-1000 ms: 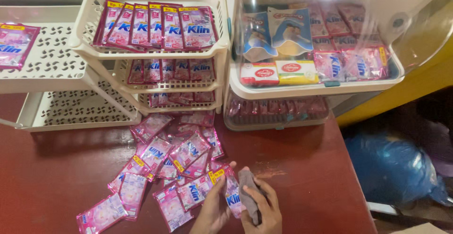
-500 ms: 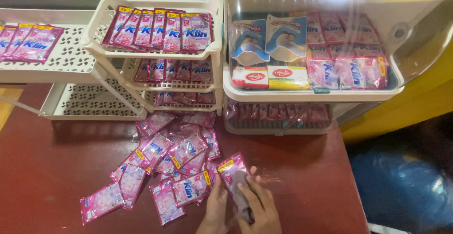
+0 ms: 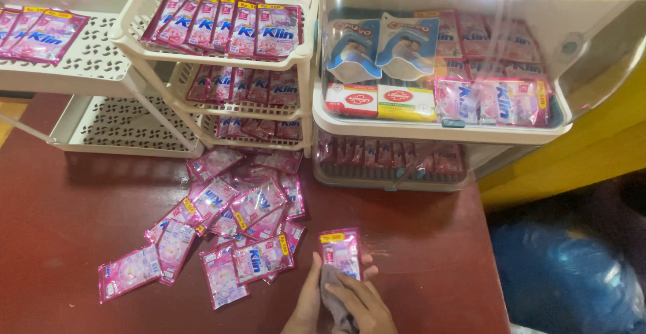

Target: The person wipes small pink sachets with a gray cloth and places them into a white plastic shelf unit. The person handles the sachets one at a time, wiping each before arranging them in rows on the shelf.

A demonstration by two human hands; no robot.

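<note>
Since a second ago both my hands have slid a little left along the near edge of the desk (image 3: 417, 253), and the sachet now stands clear above my fingers. My left hand (image 3: 306, 300) and right hand (image 3: 363, 304) are closed together on one pink sachet (image 3: 341, 252) and a scrap of grey cloth (image 3: 334, 293) beneath it, so each grip is narrow and full; the sachet sits upright at the near middle of the desk, just right of the loose heap. I judge I am wiping or straightening this one packet before shelving it, and the next move calls for a lift up and away to a rack without creasing the foil. Left of my hands the pile of pink sachets (image 3: 229, 226) lies scattered, overlapping. Farther off, the white tiered rack (image 3: 304, 54) holds rows of the same sachets on three levels. At far left a second white rack (image 3: 101, 58) carries a few sachets on top, its lower shelf bare. At far right the clear-lidded bin (image 3: 431, 130) holds soap boxes (image 3: 380, 99), blue packets and purple sachets, with more sachets in the tier below.
</note>
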